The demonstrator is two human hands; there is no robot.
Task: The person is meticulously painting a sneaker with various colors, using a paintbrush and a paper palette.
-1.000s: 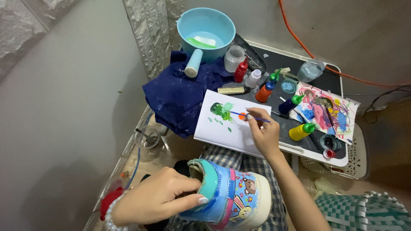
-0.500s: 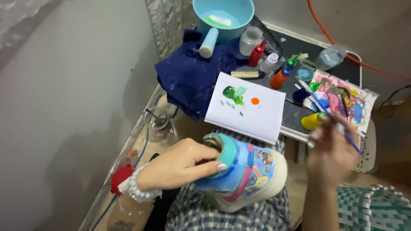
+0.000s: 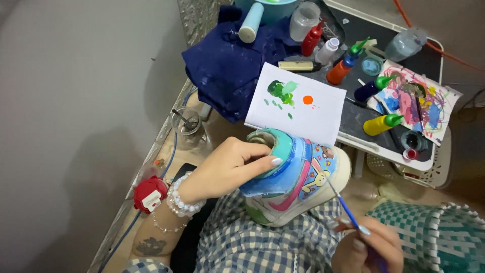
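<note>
My left hand (image 3: pixel 230 169) reaches in from the lower left, wrist bent, fingers curled over the heel collar of the painted shoe (image 3: pixel 293 179) and gripping it; the shoe rests tilted on my lap, toe toward the right, just below the white paper (image 3: pixel 298 103) with green and orange dabs. My right hand (image 3: pixel 369 247) sits low at the bottom edge, fingers pinched around a thin blue paintbrush (image 3: pixel 343 205) whose tip angles up to the shoe's side near the rabbit drawing. That hand is partly cut off by the frame, so its palm is out of view. I cannot tell whether the bristles touch the shoe. The paint bottles (image 3: pixel 384 124) stand on the dark tabletop (image 3: pixel 356 114) beyond, the blue basin (image 3: pixel 268 6) cropped at the top
</note>
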